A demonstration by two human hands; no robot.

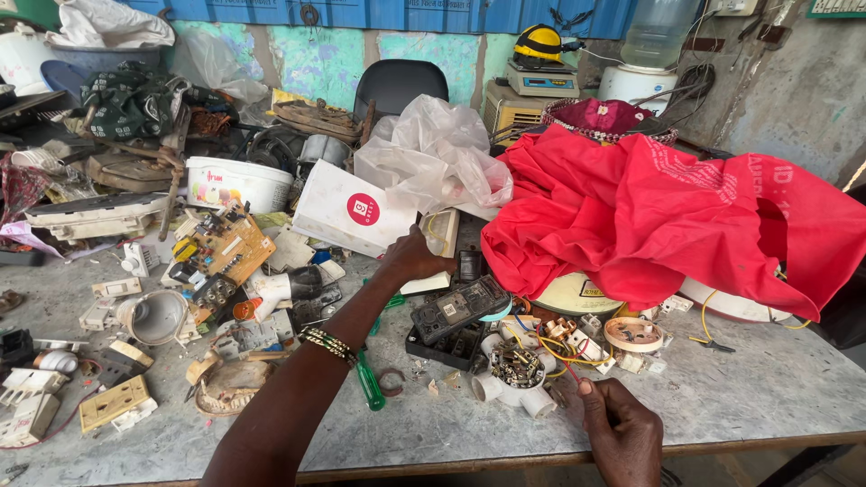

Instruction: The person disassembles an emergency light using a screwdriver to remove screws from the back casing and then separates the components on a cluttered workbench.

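My left hand (pixel 415 257) reaches far across the bench, its fingers curled at the edge of a cream flat panel (pixel 442 233) beside a white carton with a red dot (pixel 350 213). What it grips is hidden. Gold bangles (pixel 328 344) sit on that wrist. My right hand (pixel 622 431) is at the near edge, pinching a thin red wire (pixel 570 370) that runs toward a white round junction box (pixel 516 379). A black switch plate (pixel 460 307) lies between the two hands. Under my left forearm lies a green-handled screwdriver (pixel 369 381).
A big red cloth (pixel 667 207) covers the right half of the grey bench (pixel 722 397). A clear plastic bag (pixel 433 153), a white tub (pixel 236 180), a circuit board (pixel 225 243) and several switch parts crowd the left and back.
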